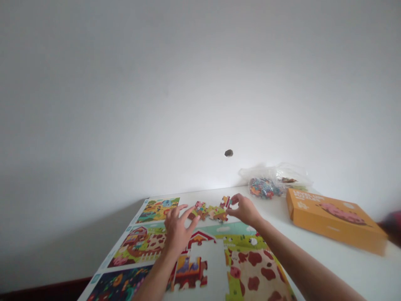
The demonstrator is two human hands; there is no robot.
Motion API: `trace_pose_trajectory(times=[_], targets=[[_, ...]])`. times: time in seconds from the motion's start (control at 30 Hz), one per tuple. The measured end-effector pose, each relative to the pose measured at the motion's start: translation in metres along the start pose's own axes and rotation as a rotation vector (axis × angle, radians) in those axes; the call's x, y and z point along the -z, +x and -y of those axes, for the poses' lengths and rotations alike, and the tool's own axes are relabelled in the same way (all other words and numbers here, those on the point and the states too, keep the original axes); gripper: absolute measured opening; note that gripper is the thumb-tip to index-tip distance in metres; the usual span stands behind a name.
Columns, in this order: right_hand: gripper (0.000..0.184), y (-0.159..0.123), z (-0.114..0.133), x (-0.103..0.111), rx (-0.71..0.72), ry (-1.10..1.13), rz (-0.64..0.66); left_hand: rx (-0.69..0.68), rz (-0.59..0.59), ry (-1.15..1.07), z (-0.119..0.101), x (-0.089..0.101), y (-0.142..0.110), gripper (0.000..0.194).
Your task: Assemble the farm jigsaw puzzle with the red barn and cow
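Note:
My left hand [178,226] is spread, its fingertips over the left edge of some loose jigsaw pieces [215,212] at the back of the white table. Between the thumb and fingers of my right hand [246,210] is a red and yellow puzzle piece [224,202]; its right edge is hidden by the fingers. Below both hands lies a partly assembled farm puzzle [257,274] with a spotted cow on the right side. A separate joined section [188,271] with a red barn part sits left of a white gap in it.
A printed picture sheet [115,259] with three scenes lies along the left. Clear plastic bags of puzzle pieces [265,188] rest against the wall at the back right. An orange puzzle box [335,215] stands to the right on the white table [316,263]. The wall has a small hole [228,153].

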State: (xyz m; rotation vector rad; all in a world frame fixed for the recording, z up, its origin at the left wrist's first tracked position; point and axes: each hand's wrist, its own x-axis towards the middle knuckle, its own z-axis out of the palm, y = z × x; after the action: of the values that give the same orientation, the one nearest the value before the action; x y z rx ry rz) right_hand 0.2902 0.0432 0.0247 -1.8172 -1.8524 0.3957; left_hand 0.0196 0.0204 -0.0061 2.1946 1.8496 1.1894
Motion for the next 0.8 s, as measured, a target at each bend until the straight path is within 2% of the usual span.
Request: trace_pose_trajectory(times=[0.07, 0.1, 0.17, 0.23, 0.4, 0.6, 0.7, 0.77, 0.8], targets=[[0.041, -0.030, 0.008, -0.002, 0.270, 0.203, 0.010, -0.076, 0.154, -0.326, -0.009, 0.000, -0.004, 0.046], [0.043, -0.044, 0.012, -0.005, 0.348, 0.257, 0.026, -0.062, 0.271, -0.472, -0.013, -0.001, -0.007, 0.053], [0.048, -0.065, 0.020, -0.010, 0.411, 0.283, 0.050, 0.012, 0.427, -0.649, -0.021, -0.002, -0.013, 0.062], [0.054, -0.076, 0.027, -0.012, 0.442, 0.273, 0.074, 0.063, 0.499, -0.717, -0.025, -0.001, -0.017, 0.062], [0.057, -0.077, 0.030, -0.015, 0.473, 0.344, -0.007, 0.098, 0.492, -0.734, -0.030, 0.008, -0.018, 0.050], [0.045, -0.074, 0.021, -0.019, 0.403, 0.363, -0.104, 0.153, 0.457, -0.729, -0.033, 0.008, -0.019, 0.044], [0.032, -0.078, 0.031, 0.002, 0.437, 0.401, -0.189, 0.151, 0.359, -0.704, -0.031, 0.007, -0.018, 0.043], [0.020, -0.088, 0.047, 0.029, 0.514, 0.450, -0.238, 0.144, 0.292, -0.671, -0.028, 0.006, -0.016, 0.044], [0.021, -0.095, 0.057, 0.045, 0.589, 0.474, -0.231, 0.144, 0.265, -0.652, -0.027, 0.006, -0.015, 0.044]])
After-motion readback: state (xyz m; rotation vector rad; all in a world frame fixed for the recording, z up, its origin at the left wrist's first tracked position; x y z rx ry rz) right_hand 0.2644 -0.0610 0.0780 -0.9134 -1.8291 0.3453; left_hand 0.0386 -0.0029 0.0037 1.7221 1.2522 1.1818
